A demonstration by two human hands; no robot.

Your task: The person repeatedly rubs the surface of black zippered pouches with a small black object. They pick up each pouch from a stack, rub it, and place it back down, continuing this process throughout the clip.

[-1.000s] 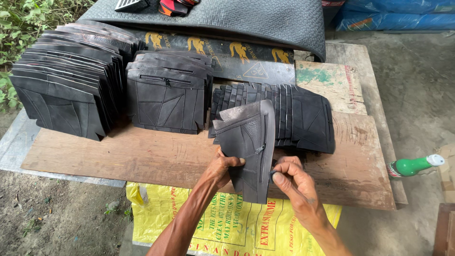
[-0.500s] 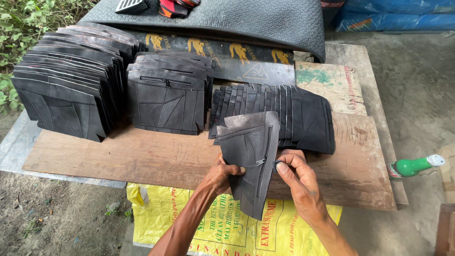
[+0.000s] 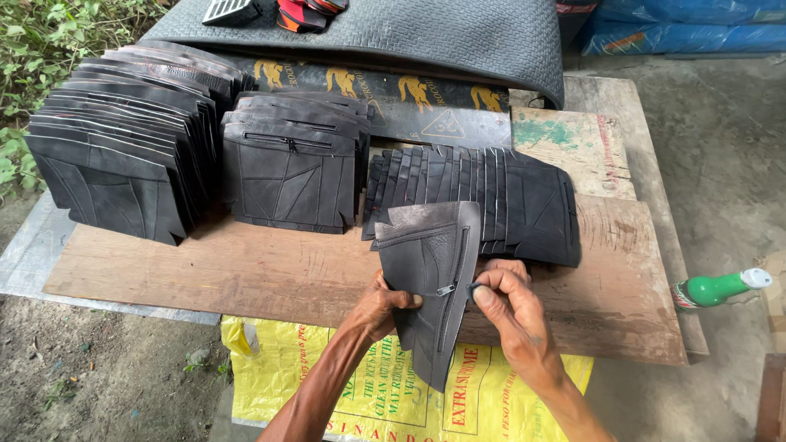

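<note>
1. A wooden desk (image 3: 246, 270) carries three stacks of black pieces (image 3: 115, 155) along its far edge, left corner to middle.
2. A yellow sack (image 3: 327, 368) hangs below the near edge.
3. A black zippered piece (image 3: 430, 270) is held upright over the near edge.
4. The left hand (image 3: 381, 304) grips its left side.
5. The right hand (image 3: 503, 307) pinches its right edge beside the zipper.

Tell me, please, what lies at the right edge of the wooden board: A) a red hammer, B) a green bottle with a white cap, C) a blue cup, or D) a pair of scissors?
B: a green bottle with a white cap lies on its side just past the right edge of the wooden board.
</note>
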